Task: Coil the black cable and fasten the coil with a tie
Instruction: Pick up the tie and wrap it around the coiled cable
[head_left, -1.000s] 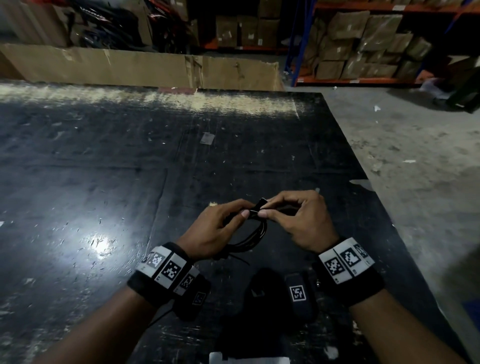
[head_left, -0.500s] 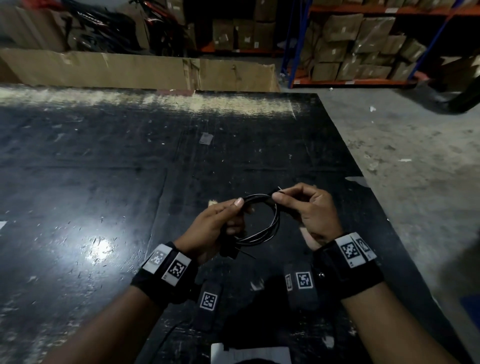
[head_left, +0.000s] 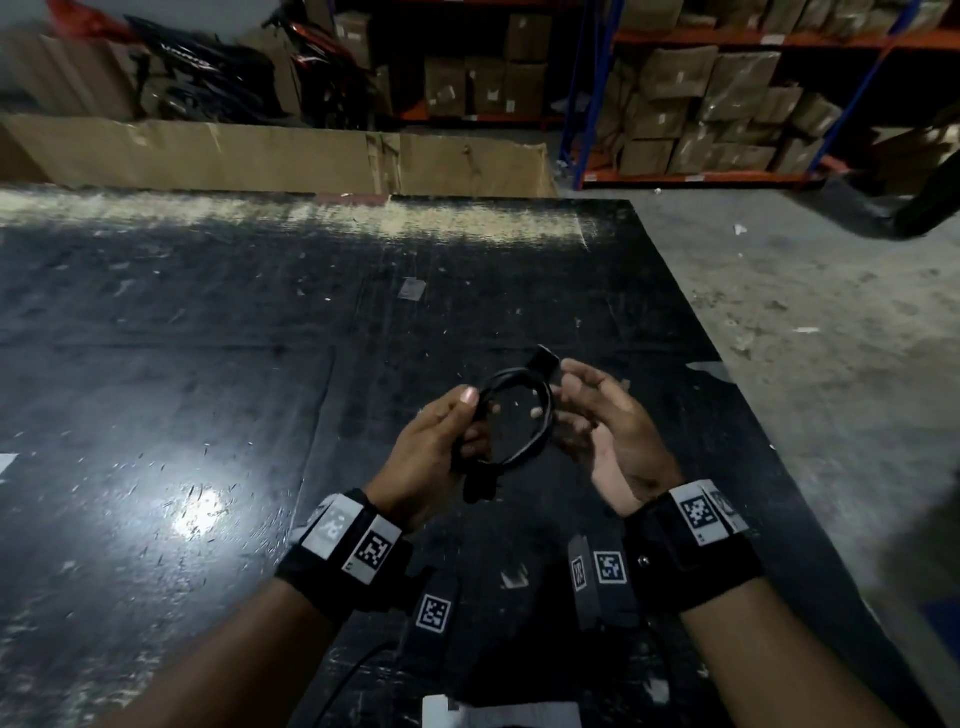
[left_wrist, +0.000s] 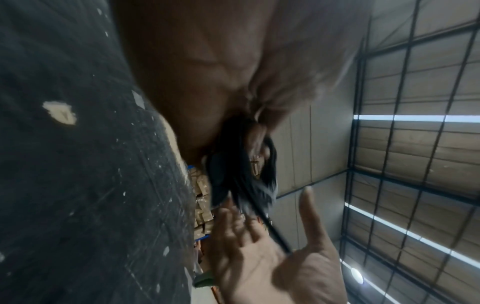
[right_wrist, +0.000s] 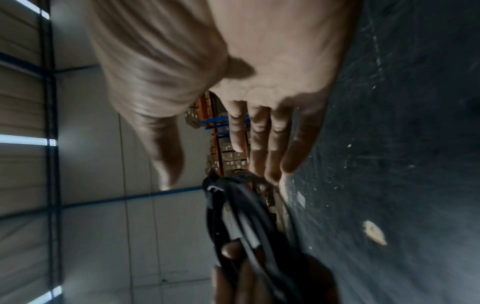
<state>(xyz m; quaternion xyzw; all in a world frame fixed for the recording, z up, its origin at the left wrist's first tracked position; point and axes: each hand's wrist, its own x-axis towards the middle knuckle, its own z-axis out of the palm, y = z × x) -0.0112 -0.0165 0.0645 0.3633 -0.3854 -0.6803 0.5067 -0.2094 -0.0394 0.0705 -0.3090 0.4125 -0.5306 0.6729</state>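
The black cable (head_left: 540, 415) is wound into a small coil, held above the black table (head_left: 208, 364). My left hand (head_left: 457, 421) grips the coil's left side, thumb on top and fingers curled under. A flat black end (head_left: 543, 361) sticks up from the coil's far side. My right hand (head_left: 576, 410) lies open just right of the coil, palm turned up and fingers straight. In the right wrist view its fingertips (right_wrist: 270, 174) reach the coil (right_wrist: 246, 207). A thin black strand (left_wrist: 272, 232) trails from the bundle (left_wrist: 241, 174) across the open right hand (left_wrist: 272, 263).
The table's right edge (head_left: 727, 395) runs diagonally, with concrete floor (head_left: 831, 338) beyond. A flattened cardboard sheet (head_left: 280, 156) lines the far edge. Shelves of boxes (head_left: 727, 104) stand behind. A tape scrap (head_left: 413, 287) lies mid-table and white paper (head_left: 498, 714) sits at the near edge.
My right hand has let go of the coil's top and opened with its palm up. My left hand keeps its grip and has lifted and turned the coil.
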